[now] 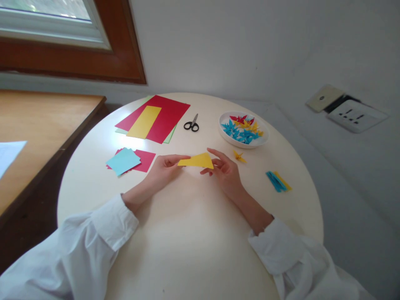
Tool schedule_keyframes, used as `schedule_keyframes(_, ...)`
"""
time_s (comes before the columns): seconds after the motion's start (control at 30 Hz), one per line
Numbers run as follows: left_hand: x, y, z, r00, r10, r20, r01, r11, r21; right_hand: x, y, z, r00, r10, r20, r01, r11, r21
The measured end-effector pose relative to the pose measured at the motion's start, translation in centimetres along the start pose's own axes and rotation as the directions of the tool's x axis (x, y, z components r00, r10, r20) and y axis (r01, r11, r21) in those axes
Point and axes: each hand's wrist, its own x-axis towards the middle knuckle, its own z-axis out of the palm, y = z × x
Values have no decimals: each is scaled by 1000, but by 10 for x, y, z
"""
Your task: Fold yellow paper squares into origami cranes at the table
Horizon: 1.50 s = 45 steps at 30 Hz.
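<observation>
A yellow paper triangle (197, 161) is held between both hands just above the round white table (193, 233). My left hand (165, 166) pinches its left tip with thumb and fingers closed. The triangle's right corner sits between the thumb and fingers of my right hand (225, 171). A small yellow folded crane (239, 156) lies on the table just right of my right hand. Both arms wear white sleeves.
A white dish (225, 137) of several blue, yellow and red folded cranes stands at the back right. Black scissors (191, 124) lie beside red and yellow sheets (165, 116). Blue and red squares (125, 161) sit at left, blue and yellow strips (277, 181) at right. A wooden desk (40, 125) adjoins on the left.
</observation>
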Motion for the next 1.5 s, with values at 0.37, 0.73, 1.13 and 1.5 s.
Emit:
schedule_keyframes(0.37,-2,6,3,999,5,37,-3,999,-38,-3,-2,3,996,-67,-55,68,998,18)
schedule_keyframes(0.73,-3,10,5,1000,-8,-13,8,999,-48,-2,-3,3,997,-78,-29,78,997,1)
schedule_keyframes(1.13,-2,9,4,998,-35,-49,37,998,42,-4,-9,5,998,-16,-63,4,983,-186)
schedule_keyframes(1.5,-2,7,7,992,-117,-49,115,992,-51,-4,-9,11,982,124,-144,-129,991,-24)
